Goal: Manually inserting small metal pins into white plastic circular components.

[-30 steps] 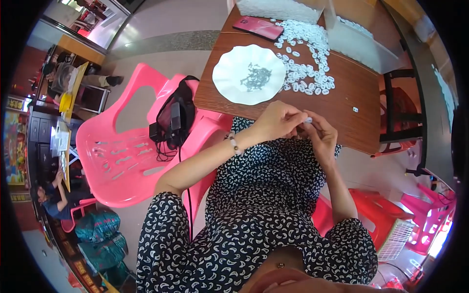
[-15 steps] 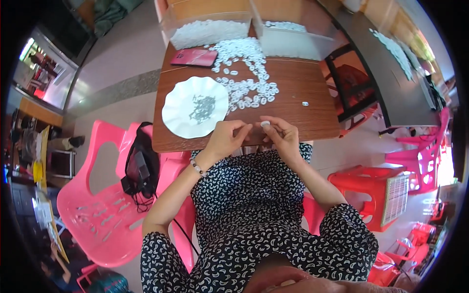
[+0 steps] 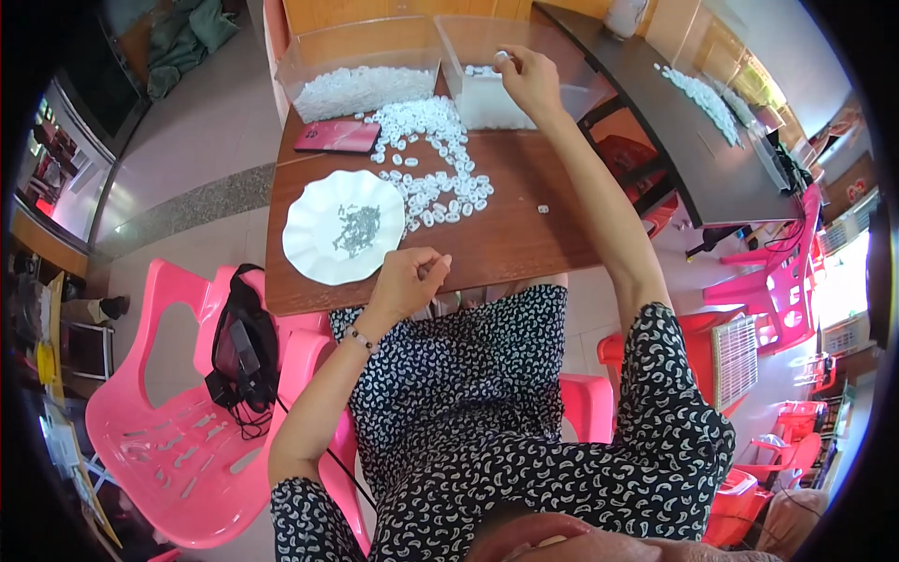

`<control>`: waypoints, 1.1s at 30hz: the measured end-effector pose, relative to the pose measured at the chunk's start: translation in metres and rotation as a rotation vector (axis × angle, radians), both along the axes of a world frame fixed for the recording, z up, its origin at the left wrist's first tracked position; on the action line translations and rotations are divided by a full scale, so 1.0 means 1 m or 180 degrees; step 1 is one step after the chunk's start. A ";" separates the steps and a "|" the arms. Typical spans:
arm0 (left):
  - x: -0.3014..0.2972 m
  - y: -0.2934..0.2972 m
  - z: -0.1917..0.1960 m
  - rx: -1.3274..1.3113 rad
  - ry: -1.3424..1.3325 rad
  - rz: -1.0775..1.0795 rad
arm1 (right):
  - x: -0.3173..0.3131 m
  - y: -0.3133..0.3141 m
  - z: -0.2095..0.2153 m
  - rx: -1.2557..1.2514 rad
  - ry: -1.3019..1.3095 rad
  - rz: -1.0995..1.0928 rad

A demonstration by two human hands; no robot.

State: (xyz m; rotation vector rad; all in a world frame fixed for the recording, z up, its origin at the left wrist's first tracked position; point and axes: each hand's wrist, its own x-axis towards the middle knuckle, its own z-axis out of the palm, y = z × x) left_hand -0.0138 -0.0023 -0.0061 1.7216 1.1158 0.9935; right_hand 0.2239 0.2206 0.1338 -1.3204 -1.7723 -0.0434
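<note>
I see my right hand (image 3: 532, 86) reached out over the right bin (image 3: 496, 110), at the far side of the table (image 3: 524, 248). Thumb and forefinger pinch a small white piece (image 3: 503, 56) above the bin; I read it as gripped. My left hand (image 3: 409, 283) is half curled at the near table edge, just beside the plate (image 3: 309, 234); fingers hide the palm, so I can't tell if it holds anything.

I have small grey bits (image 3: 359, 229) lying in the plate. Right of it, a loose heap (image 3: 421, 122) of white oval pieces runs back to the bins. The left bin (image 3: 361, 42) has more white bits inside. A pink phone (image 3: 337, 137) lies flat by the heap, in front of the left bin. One lone piece (image 3: 542, 209) sits well apart, to the right.

On my left: pink chair (image 3: 140, 421), black bag (image 3: 248, 328) on it.
</note>
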 end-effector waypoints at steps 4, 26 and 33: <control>0.001 0.000 0.000 0.0206 -0.0019 -0.0077 | 0.006 0.049 -0.013 0.0242 -0.0245 -0.0810; -0.003 0.005 0.003 0.0140 -0.0002 -0.0206 | -0.046 -0.026 -0.086 0.1053 -0.0657 0.1413; 0.002 0.003 0.006 0.0066 -0.0077 -0.0126 | -0.068 0.012 -0.129 -0.0576 -0.1382 0.0741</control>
